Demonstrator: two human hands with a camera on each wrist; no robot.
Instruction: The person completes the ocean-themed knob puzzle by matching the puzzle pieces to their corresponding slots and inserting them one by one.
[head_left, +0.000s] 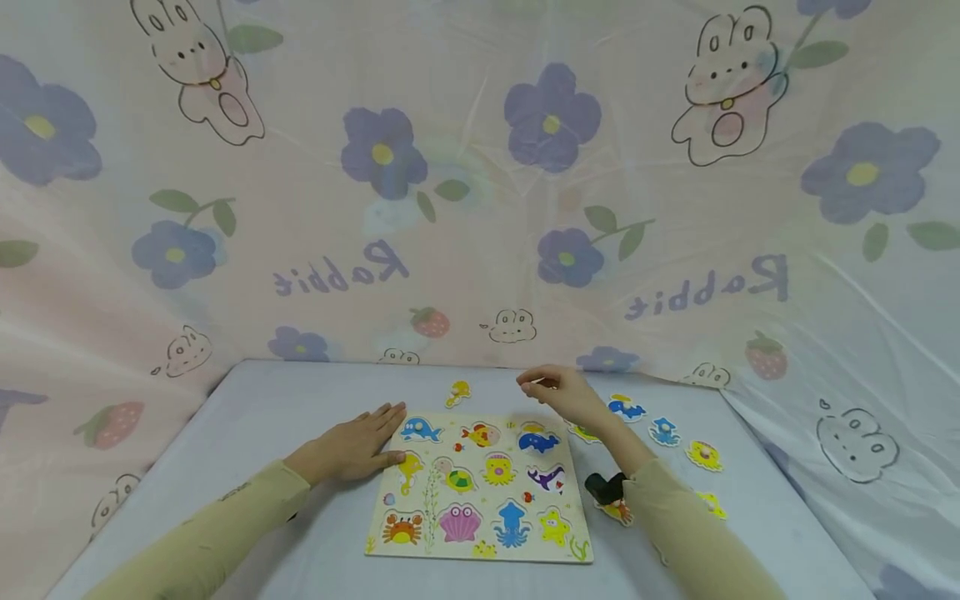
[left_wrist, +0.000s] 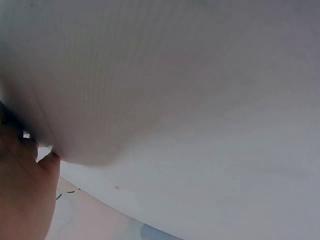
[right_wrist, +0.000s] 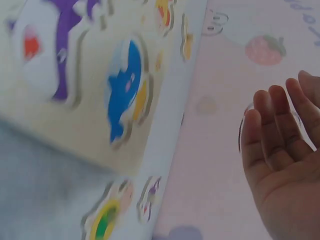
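- Biggest thing in view is the backdrop, a pink sheet (head_left: 480, 208) with purple flowers, bunnies, strawberries and "Rabbit" lettering, draped behind and down both sides of the tabletop (head_left: 262, 417).
- The tabletop itself is covered in plain pale grey-lilac cloth, and the sheet's bottom edge meets it along the far side.
- Both forearms come in from the bottom of the head view in beige sleeves.
- The left hand (head_left: 358, 448) lies palm down on the tabletop, fingers straight and together, fingertips touching the left edge of the puzzle board (head_left: 480, 487). Its grip is loose, nothing held.
- The right hand (head_left: 558, 392) is lifted above the far right corner of the board with the wrist bent. The right wrist view shows the palm open and the fingers only slightly curved, holding nothing I can see.
- The puzzle board is a pale wooden rectangle lying flat near the middle of the tabletop, between the two arms. Its slots hold sea creatures: blue whales, a seahorse, a turtle, an octopus, an orca, a crab, a pink shell, a blue squid and a starfish.
- Loose pieces (head_left: 663, 431) lie scattered on the cloth to the right of the board, near the right forearm.
- One more small yellow piece (head_left: 457, 392) sits just beyond the board's far edge.
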